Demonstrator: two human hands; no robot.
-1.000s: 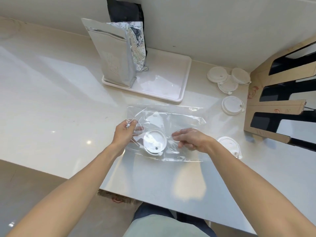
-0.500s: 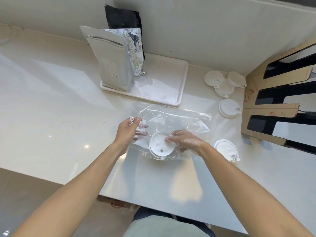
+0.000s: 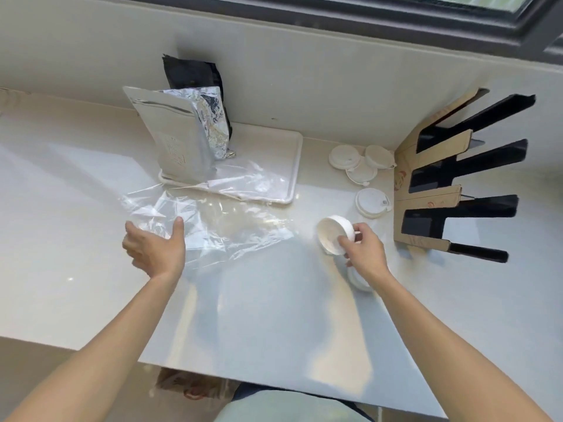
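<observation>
Pale counter [image 3: 76,239] under a window: my right hand [image 3: 364,254] pinches a tilted lid [image 3: 332,239] just right of the bag [image 3: 219,229]. My left hand [image 3: 154,249], spread wide, is nearer the bag, which runs left to right. A second lid [image 3: 358,280] lies under my right hand, with spare lids [image 3: 370,202], tray [image 3: 294,166] and rack [image 3: 426,193] beyond.

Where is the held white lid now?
Head view, right of centre: the right hand pinches the white lid, tilted, above the counter, between the clear plastic bag and the cardboard rack.
</observation>
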